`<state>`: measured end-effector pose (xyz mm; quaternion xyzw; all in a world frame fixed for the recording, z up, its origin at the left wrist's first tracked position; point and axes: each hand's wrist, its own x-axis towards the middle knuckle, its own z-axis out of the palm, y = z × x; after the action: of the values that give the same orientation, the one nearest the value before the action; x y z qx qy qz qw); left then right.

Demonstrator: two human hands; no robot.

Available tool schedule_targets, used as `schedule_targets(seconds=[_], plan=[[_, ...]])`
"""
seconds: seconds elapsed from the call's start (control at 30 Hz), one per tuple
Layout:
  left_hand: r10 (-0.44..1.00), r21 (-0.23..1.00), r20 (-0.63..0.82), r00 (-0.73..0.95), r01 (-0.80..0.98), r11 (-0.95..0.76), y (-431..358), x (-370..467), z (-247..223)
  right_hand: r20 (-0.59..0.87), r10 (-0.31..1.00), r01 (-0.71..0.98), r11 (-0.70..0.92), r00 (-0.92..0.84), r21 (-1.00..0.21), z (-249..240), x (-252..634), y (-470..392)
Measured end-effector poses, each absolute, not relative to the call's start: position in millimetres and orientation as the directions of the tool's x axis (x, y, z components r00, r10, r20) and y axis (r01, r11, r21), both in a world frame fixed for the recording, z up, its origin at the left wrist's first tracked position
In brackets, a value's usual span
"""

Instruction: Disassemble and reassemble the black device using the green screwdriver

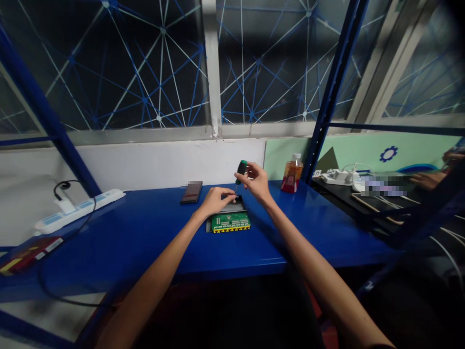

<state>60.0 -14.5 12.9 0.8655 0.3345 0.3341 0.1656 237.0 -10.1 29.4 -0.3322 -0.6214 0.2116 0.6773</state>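
A screwdriver point(241, 169) with a green and black handle stands nearly upright, its tip pointing down. My right hand point(257, 182) is closed round its handle. By the tip, my left hand point(214, 199) has its fingers pinched together at the back of an open device; what they hold there is too small to make out. A green circuit board point(230, 220) with a row of yellow-edged ports along its front lies in front of the device's grey metal casing point(234, 207). The fingers partly hide the casing's far side.
On the blue table point(145, 237) lie a dark phone point(192, 192), a white power strip point(83, 210) and a red box point(31, 254). A drink bottle point(292, 173) stands back right. A black cable hangs at left. Another person's hand point(428, 180) is at the neighbouring desk.
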Motion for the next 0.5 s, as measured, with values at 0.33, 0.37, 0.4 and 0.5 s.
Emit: schedule_targets(seconds=[0.33, 0.37, 0.4, 0.5], plan=[[0.701, 0.627, 0.431, 0.568, 0.37, -0.685, -17, 82, -6, 0.817, 0.569, 0.542, 0.657, 0.099, -0.523, 9, 241, -26], [0.696, 0.615, 0.438, 0.569, 0.375, -0.693, -19, 85, -7, 0.823, 0.559, 0.561, 0.652, 0.101, -0.511, 9, 242, -25], [0.693, 0.604, 0.443, 0.568, 0.382, -0.7, -21, 88, -7, 0.829, 0.551, 0.574, 0.648, 0.099, -0.5, 9, 243, -24], [0.692, 0.568, 0.453, 0.562, 0.417, -0.71, -24, 90, -9, 0.848, 0.524, 0.589, 0.659, 0.086, -0.467, 8, 244, -24]])
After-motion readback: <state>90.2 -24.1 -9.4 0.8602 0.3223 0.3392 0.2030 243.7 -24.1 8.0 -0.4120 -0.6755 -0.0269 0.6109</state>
